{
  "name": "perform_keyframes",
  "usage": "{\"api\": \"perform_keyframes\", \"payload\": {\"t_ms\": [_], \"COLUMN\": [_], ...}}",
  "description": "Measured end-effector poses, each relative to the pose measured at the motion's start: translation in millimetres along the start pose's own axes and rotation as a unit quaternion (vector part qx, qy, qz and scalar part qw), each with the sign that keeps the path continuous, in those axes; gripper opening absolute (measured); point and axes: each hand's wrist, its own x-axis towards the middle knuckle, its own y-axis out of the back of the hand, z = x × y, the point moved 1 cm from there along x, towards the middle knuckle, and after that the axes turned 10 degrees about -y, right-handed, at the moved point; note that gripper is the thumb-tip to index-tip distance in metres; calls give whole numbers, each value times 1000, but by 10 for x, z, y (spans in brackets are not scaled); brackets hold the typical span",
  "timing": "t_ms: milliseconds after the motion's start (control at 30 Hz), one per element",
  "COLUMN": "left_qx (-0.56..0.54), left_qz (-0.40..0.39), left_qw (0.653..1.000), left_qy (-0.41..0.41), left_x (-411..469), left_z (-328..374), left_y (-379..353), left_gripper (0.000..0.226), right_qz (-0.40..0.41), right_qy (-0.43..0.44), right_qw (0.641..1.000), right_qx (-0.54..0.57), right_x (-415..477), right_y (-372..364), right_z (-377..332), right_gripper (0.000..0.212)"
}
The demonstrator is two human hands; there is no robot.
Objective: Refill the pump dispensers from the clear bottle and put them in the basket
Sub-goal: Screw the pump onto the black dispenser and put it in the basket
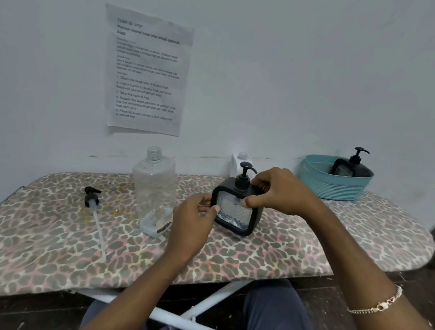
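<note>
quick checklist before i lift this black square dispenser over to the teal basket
1. Pump head seated on the black square pump dispenser: looks in place; whether it is screwed tight, cannot tell.
2. Grip: left hand on its left edge, right hand over its top right corner: ok.
3. Fill level through the textured clear window: cannot tell.
4. Room in the teal ribbed basket: one black dispenser already inside, space to its left: ok.
5. Path to the basket across the leopard-print board: ok.
6. Uncapped clear plastic bottle stands close to the left hand: not ok, could be knocked.
</note>
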Motion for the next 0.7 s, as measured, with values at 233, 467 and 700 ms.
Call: {"api": "perform_keyframes", "payload": {"t_ms": [233,467,700], "left_qx": [-32,-61,-80], "left_qz": [-26,-84,-156], "left_qw": [998,992,982], "left_qy": [-51,-73,-66], "left_x": [606,1307,1939], "left_z": [513,964,1282], "left_y": [-461,-1156,-1940], "left_gripper": [27,39,50], "right_qz": [75,194,249], "right_qy": [-20,-34,-87], "right_qw": [997,980,964], "right_qx": [20,-5,-26], "right_x": [82,299,609], "right_y": [650,1336,1793], "right_z": [286,723,1201], "right_gripper": [45,55,44]}}
